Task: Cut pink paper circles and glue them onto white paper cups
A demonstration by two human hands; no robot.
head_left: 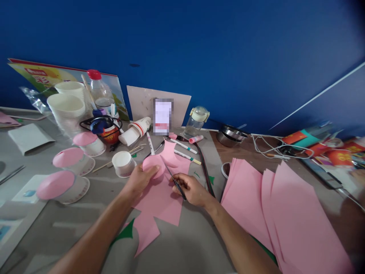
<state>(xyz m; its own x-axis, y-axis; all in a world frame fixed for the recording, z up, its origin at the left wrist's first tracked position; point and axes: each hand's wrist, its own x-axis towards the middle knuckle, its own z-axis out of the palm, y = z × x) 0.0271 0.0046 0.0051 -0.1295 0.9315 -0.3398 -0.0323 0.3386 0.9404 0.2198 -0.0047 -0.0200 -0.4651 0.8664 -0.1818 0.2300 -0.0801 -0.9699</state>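
Between the thumb and fingers of my left hand (139, 179) is a round pink paper disc (151, 164). My right hand (190, 189) grips a slim, dark-handled cutting tool (177, 183), probably scissors, whose blade points up toward the disc's right edge. Under both hands lies a pink paper sheet (161, 203) with curved cutouts. A pink scrap (146, 230) and a green scrap (125, 233) rest nearer to me. Just left of my left hand stands a white paper cup (123, 163).
Three cups with pink paper tops (57, 185) stand at the left. Stacked paper cups (66, 108) and a red-capped bottle (98, 87) are behind them. A phone (162, 116) leans at the back near a glass jar (196, 121). Pink sheets (245, 194) lie at the right.
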